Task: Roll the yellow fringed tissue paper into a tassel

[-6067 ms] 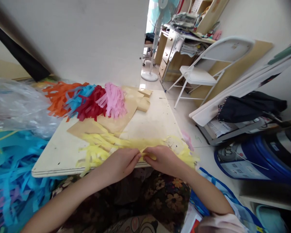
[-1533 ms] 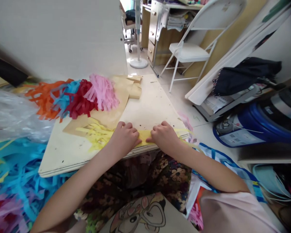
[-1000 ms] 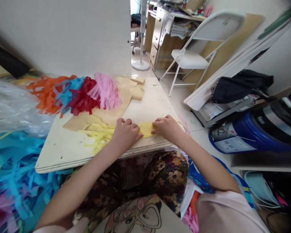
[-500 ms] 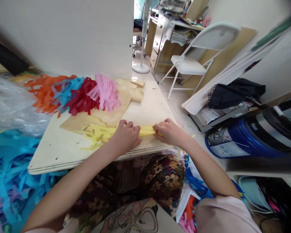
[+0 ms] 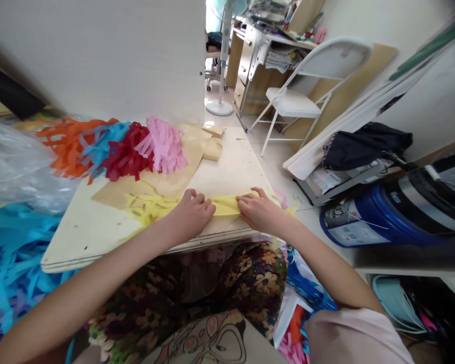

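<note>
A strip of yellow tissue paper (image 5: 226, 205) with a fringed left end lies along the front edge of the pale board table (image 5: 237, 162). My left hand (image 5: 194, 212) is closed on its middle, fingers curled over the paper. Closed on the same strip further right is my right hand (image 5: 258, 210), with a short flat band of yellow between the two hands. Loose yellow fringe spreads left of my left hand, over a sheet of brown paper (image 5: 108, 192). A few yellow ends poke out beyond my right hand.
Behind the strip lie pink (image 5: 165, 144), dark red (image 5: 128, 154), blue and orange (image 5: 72, 144) paper tassels. Clear plastic (image 5: 23, 162) and a heap of blue strips (image 5: 18, 263) are at the left. A white folding chair (image 5: 293, 101) and a blue bucket (image 5: 367, 217) stand right.
Both hands stay on the yellow paper and have shifted slightly left. The yellow band between them looks flatter and wider, and the fringe has spread a little toward the front edge.
</note>
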`<state>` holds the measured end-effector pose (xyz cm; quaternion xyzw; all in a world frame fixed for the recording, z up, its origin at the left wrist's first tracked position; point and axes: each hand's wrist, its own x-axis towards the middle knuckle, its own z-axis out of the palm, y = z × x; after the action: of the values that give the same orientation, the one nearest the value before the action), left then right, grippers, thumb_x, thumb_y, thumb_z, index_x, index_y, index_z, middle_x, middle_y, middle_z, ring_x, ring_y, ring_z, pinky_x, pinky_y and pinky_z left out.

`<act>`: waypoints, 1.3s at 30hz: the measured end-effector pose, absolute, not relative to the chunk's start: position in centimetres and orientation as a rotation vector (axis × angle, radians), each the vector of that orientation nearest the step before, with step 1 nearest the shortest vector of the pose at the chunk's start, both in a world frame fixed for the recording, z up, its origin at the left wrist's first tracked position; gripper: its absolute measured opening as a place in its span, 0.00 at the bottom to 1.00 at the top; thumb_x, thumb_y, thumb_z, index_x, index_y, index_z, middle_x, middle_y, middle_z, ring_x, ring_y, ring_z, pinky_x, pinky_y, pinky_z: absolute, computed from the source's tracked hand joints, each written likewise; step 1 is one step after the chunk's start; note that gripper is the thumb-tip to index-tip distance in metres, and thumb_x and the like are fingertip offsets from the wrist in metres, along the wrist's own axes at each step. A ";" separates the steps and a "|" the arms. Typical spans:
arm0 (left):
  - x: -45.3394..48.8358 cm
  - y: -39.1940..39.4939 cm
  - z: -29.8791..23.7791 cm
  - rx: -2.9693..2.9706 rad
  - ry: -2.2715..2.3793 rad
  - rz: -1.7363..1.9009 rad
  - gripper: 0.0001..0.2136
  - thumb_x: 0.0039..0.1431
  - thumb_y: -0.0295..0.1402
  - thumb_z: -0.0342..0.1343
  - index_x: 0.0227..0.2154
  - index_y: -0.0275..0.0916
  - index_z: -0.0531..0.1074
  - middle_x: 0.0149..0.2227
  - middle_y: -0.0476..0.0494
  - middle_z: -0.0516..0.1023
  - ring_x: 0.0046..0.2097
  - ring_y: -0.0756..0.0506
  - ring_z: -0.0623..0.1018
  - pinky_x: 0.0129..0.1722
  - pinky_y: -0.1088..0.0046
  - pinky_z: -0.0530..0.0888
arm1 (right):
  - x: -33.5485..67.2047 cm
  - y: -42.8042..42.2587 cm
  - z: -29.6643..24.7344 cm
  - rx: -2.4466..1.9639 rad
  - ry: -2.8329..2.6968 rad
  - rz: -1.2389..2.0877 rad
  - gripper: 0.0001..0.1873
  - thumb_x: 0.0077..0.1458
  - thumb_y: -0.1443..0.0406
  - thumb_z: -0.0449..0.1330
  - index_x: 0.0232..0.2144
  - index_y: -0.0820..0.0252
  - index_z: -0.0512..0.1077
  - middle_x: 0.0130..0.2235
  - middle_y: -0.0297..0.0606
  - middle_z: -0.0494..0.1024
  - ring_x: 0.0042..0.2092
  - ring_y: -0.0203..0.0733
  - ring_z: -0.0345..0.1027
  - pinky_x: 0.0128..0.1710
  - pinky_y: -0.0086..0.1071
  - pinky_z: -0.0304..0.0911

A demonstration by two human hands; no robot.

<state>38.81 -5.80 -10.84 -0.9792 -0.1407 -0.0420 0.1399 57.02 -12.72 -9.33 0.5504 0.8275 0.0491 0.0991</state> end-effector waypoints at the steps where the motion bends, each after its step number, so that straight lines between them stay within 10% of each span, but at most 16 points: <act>1: 38.7 -5.9 -10.9 -2.830 -0.415 -0.114 0.07 0.48 0.22 0.44 0.27 0.32 0.67 0.31 0.38 0.73 0.33 0.42 0.69 0.33 0.63 0.59 | 57.0 -13.0 -9.4 1.632 2.453 0.164 0.08 0.49 0.70 0.47 0.29 0.65 0.66 0.39 0.43 0.71 0.42 0.41 0.62 0.48 0.42 0.42; 9: 37.9 -6.5 -11.6 -2.840 -0.484 -0.168 0.08 0.53 0.29 0.42 0.29 0.36 0.66 0.43 0.38 0.68 0.38 0.41 0.68 0.34 0.61 0.58 | 54.7 -14.2 -8.7 1.970 2.393 0.354 0.19 0.53 0.61 0.43 0.35 0.69 0.68 0.49 0.51 0.63 0.53 0.49 0.50 0.54 0.45 0.36; 16: 37.6 -6.0 -11.9 -2.952 -0.497 -0.180 0.09 0.53 0.32 0.43 0.34 0.37 0.65 0.43 0.40 0.69 0.41 0.41 0.66 0.36 0.60 0.57 | 51.7 -13.5 -12.5 1.806 2.616 0.045 0.48 0.43 0.41 0.37 0.53 0.76 0.47 0.56 0.52 0.48 0.58 0.49 0.36 0.55 0.46 0.30; 27: 38.6 -7.4 -10.5 -2.893 -0.790 -0.323 0.10 0.53 0.32 0.42 0.26 0.37 0.68 0.45 0.39 0.68 0.43 0.39 0.67 0.38 0.56 0.58 | 55.8 -14.4 -12.8 1.943 2.397 0.266 0.48 0.41 0.43 0.44 0.51 0.81 0.50 0.55 0.57 0.51 0.57 0.53 0.39 0.55 0.49 0.27; 33: 43.2 -10.8 -12.9 -2.895 -0.883 -0.594 0.27 0.55 0.43 0.34 0.50 0.24 0.54 0.54 0.30 0.55 0.55 0.39 0.55 0.51 0.58 0.52 | 55.6 -14.4 -13.2 1.901 2.377 0.309 0.40 0.42 0.52 0.49 0.52 0.76 0.51 0.55 0.53 0.53 0.57 0.54 0.37 0.54 0.51 0.25; 39: 42.1 -10.1 -14.8 -3.062 -0.792 -0.372 0.37 0.49 0.53 0.33 0.51 0.22 0.51 0.55 0.29 0.52 0.57 0.40 0.52 0.53 0.64 0.52 | 56.0 -14.4 -13.1 1.881 2.389 0.322 0.42 0.40 0.54 0.53 0.51 0.80 0.51 0.55 0.56 0.51 0.57 0.54 0.38 0.54 0.51 0.25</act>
<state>42.12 -10.05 -14.77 -0.9613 -0.2486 -0.1169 -0.0214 56.00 -14.40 -13.12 0.6146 0.7806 0.1051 0.0421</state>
